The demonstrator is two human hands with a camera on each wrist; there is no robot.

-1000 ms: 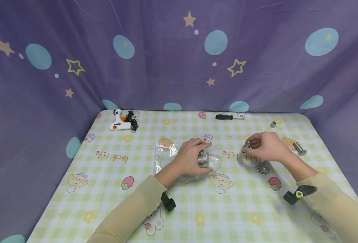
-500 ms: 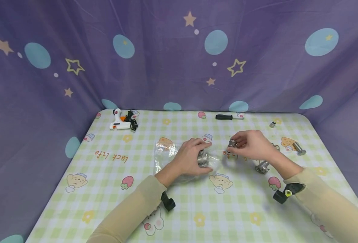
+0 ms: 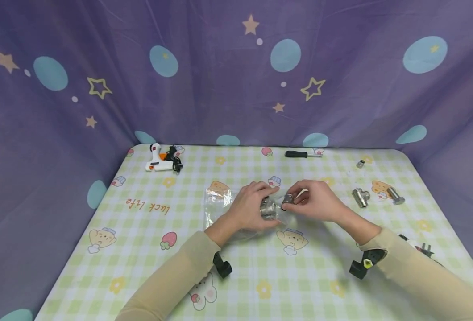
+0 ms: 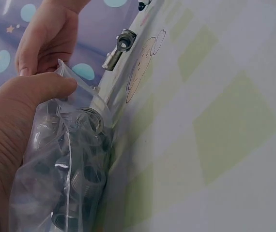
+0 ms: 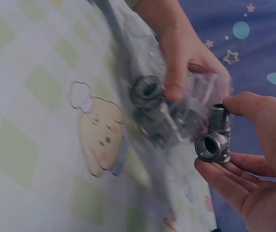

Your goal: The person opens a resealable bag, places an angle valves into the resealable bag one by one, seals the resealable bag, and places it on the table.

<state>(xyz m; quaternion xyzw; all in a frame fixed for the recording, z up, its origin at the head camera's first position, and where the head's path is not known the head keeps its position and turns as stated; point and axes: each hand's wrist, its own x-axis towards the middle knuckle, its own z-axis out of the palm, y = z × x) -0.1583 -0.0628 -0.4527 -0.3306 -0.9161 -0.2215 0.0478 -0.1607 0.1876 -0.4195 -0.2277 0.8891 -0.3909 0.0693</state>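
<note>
My left hand [image 3: 249, 208] grips a clear plastic bag [image 3: 216, 209] lying on the table, thumb and fingers spread around its mouth. Several metal pipe fittings [image 4: 87, 181] show through the plastic in the left wrist view. My right hand [image 3: 317, 203] pinches a small threaded pipe fitting [image 5: 219, 133] between thumb and fingertips. It has a male thread at its upper end and a round threaded port on its side. In the head view this fitting is just right of the bag's mouth, close to my left fingertips.
A tee fitting [image 3: 361, 197], a bolt-like fitting [image 3: 396, 196] and a smaller fitting [image 3: 360, 164] lie on the right. At the back are a screwdriver [image 3: 296, 154] and a white glue gun [image 3: 159, 166]. A dark pronged thing [image 3: 425, 249] shows partly behind my right sleeve.
My right hand has moved left with the pipe fitting, up to the bag's mouth. The tee fitting has come into view from behind it. My left hand keeps its grip on the bag.
</note>
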